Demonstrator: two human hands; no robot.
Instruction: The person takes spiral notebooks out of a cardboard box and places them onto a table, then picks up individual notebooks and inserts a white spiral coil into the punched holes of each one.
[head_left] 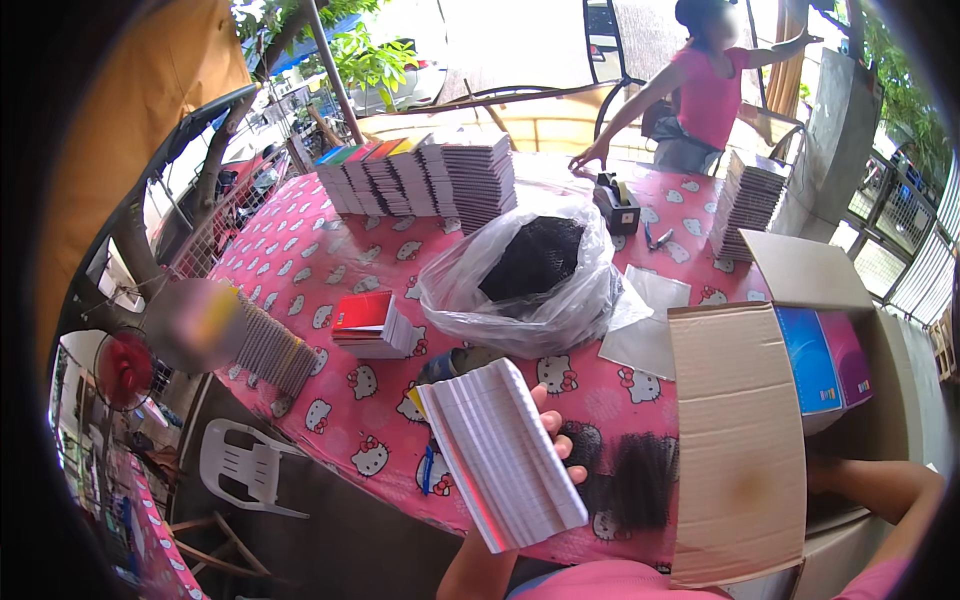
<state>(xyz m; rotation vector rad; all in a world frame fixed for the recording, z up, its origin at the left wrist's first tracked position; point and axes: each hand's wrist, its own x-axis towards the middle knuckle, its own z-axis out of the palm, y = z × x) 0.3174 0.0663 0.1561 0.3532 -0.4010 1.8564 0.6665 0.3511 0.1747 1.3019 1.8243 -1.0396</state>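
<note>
My left hand [560, 438] grips a thick stack of notebooks [505, 450], its fingers wrapped round the right side. White page edges face up, with a yellow cover corner at the upper left. My right arm [885, 488] reaches into an open cardboard box [742, 450] at the right; the hand is hidden behind the flap. Inside the box stand a blue package [806, 362] and a purple package [846, 358]. Black, bristly-looking pieces [642, 480] lie on the table between the held stack and the box. A red-covered stack of notebooks [370, 325] sits beyond my left hand.
A clear plastic bag [450, 290] with black contents stands mid-table on the pink patterned cloth [345, 415]. Behind it are tall notebook stacks [478, 185], a tape dispenser [616, 207] and another stack [748, 205]. Another person [705, 100] stands at the far side. A white chair [245, 465] is at left.
</note>
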